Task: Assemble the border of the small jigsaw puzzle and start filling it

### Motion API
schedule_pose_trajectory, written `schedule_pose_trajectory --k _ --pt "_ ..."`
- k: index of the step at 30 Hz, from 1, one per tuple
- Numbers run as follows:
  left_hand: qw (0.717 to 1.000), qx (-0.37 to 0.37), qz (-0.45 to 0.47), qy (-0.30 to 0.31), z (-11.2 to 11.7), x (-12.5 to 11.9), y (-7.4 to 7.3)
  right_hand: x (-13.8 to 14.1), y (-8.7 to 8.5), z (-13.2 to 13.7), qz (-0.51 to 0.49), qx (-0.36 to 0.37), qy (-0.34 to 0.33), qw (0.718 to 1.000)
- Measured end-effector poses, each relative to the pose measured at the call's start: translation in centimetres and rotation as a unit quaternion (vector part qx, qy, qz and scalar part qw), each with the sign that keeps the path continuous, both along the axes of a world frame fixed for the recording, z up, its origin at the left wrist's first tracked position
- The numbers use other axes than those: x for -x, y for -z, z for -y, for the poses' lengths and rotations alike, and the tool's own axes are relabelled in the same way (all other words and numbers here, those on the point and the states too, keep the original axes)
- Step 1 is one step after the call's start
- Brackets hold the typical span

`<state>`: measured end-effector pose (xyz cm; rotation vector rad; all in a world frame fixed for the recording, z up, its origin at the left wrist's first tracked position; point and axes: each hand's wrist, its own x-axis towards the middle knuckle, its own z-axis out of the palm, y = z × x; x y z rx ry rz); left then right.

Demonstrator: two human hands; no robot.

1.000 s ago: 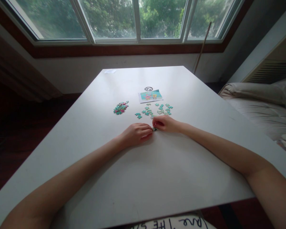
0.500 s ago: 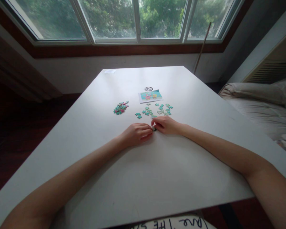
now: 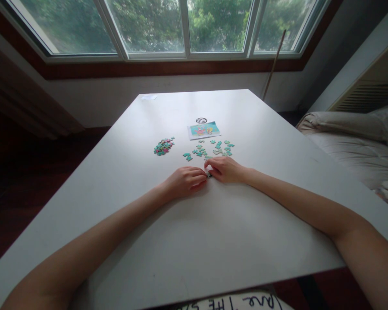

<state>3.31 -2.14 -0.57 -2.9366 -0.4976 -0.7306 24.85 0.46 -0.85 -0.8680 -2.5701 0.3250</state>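
Observation:
My left hand rests on the white table, its fingers closed together and their tips at a small dark-and-pale puzzle piece. From the other side, my right hand has its curled thumb and forefinger on the same piece, which they partly cover. Just beyond my hands lie loose green puzzle pieces, spread in small groups. A denser heap of green and pink puzzle pieces is farther left. Behind the loose ones lies a picture card with pink and yellow figures on a turquoise ground.
A small round black-and-white item lies behind the card. At the far left corner of the white table is a clear or pale sheet. A stick leans by the window, and a covered bed or couch stands to the right.
My right hand has shifted very slightly left, toward my left fingertips. The loose pieces, the heap and the card stay in place.

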Motion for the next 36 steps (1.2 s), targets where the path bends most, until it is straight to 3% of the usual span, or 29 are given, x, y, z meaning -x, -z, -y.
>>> schedule_pose_trajectory --k 7,11,16,20,24,28,36 --pt "1.0 0.011 -0.01 -0.003 0.0 0.2 0.3 -0.3 -0.2 -1.6 -0.117 0.186 0.003 0.975" --pt "1.0 0.013 -0.013 -0.002 0.0 0.3 0.2 -0.6 -0.4 -2.0 -0.191 0.232 0.029 0.953" --pt "1.0 0.012 -0.007 0.003 0.0 0.3 0.1 -0.6 -0.3 -1.7 -0.273 0.159 0.129 0.94" --pt "1.0 0.014 -0.012 -0.003 0.0 0.3 0.2 -0.5 0.1 -1.8 -0.223 0.064 0.178 0.956" --pt "1.0 0.008 -0.009 -0.002 0.0 0.2 0.3 -0.3 0.8 -1.8 -0.154 -0.022 0.124 0.98" --pt "1.0 0.004 -0.003 -0.005 -0.1 0.1 0.3 -0.2 1.0 -1.6 -0.132 -0.07 0.102 0.984" --pt "1.0 0.008 -0.024 -0.013 -0.1 0.1 0.2 0.0 0.6 -1.1 -0.06 -0.094 0.029 0.993"
